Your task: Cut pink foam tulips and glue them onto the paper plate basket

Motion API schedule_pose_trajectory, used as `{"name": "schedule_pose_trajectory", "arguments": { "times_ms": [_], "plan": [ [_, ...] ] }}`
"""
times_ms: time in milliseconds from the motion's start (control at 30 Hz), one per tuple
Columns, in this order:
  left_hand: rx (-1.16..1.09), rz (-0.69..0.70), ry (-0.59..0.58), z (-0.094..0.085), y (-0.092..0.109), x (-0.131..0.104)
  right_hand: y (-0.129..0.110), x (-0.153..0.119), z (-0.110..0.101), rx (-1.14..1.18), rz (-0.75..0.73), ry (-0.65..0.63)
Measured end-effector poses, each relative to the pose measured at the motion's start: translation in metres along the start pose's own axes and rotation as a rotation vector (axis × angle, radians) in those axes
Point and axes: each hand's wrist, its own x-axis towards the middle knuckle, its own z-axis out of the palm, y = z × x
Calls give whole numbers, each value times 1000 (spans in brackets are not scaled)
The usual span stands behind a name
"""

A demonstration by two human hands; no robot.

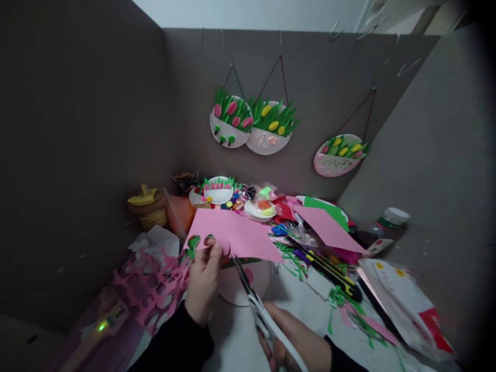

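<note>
My left hand [204,281] pinches the lower edge of a sheet of pink paper [242,232], held up above the table. Two rounded cut-outs show in the sheet's lower left edge, near my fingers. In my right hand [290,330] is a pair of scissors [256,305] with white handles and dark blades. The blade tips meet the paper's lower edge just right of my left fingers. Beneath the sheet, partly hidden by it, a white paper plate [236,284] lies on the table with a pink piece on it.
Pink paper offcuts full of holes [151,284] lie at left. To the right are a black-and-yellow cutter [329,271], green paper scraps, another pink sheet [329,227] and plastic packets [406,305]. Decorated plates [271,129] hang on the grey partition; a lidded jar [391,222] stands right.
</note>
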Motion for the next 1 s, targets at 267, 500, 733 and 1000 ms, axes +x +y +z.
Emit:
{"name": "schedule_pose_trajectory", "arguments": {
  "times_ms": [267, 500, 733, 1000],
  "plan": [
    [197, 130, -240, -2, 12, 1, -4, -6, -10, 179, -45, -104],
    [196, 89, -262, -2, 10, -1, -3, -2, -8, 134, -58, -103],
    [223, 51, -310, -3, 9, -2, 6, -3, -9, 151, -53, -66],
    [31, -76, -288, 4, 7, -8, 5, 2, -7, 198, 6, 22]
  ]
}}
